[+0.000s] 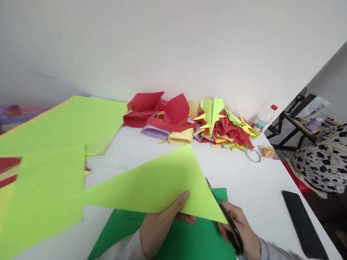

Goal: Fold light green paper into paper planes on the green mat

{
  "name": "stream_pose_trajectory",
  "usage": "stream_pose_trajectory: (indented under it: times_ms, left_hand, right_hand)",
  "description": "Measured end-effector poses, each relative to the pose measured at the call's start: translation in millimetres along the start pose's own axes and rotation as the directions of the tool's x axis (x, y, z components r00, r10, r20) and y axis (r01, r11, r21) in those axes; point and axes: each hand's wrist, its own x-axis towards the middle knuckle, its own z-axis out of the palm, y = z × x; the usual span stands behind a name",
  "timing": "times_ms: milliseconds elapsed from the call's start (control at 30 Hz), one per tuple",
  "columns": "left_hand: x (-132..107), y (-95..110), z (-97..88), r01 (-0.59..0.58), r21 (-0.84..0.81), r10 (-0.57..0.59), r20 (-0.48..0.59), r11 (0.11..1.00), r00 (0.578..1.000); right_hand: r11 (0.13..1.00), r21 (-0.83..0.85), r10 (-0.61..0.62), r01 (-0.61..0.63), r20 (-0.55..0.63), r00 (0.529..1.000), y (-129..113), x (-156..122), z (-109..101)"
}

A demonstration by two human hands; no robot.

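Observation:
My left hand (pixel 161 224) pinches the lower edge of a lime-green folded paper triangle (pixel 157 184), thumb on top, holding it above the table. My right hand (pixel 239 233) grips black scissors (pixel 225 219), whose blades run along the triangle's right edge; the blade tips are hidden behind the paper. A dark green sheet (pixel 192 244) lies flat on the white table (pixel 245 185) under both hands. A further strip of the same lime paper (pixel 43 193) hangs off to the left.
A pile of folded red, yellow, lime and lilac paper shapes (pixel 202 123) sits at the back by the wall. Large lime sheets (pixel 68 122) lie left. A tape ring (pixel 252 155), a plastic bottle (pixel 264 118) and a black phone (pixel 303 223) are on the right.

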Motion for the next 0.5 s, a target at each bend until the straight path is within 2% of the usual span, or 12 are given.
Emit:
stream_pose_trajectory:
  times_ms: [500]
  left_hand:
    - [-1.4,3.0,1.2,-0.019,-0.026,0.019,0.017,0.999,1.0]
  right_hand:
    - [0.998,0.009,0.054,-0.054,-0.012,0.998,-8.0,-1.3,2.6]
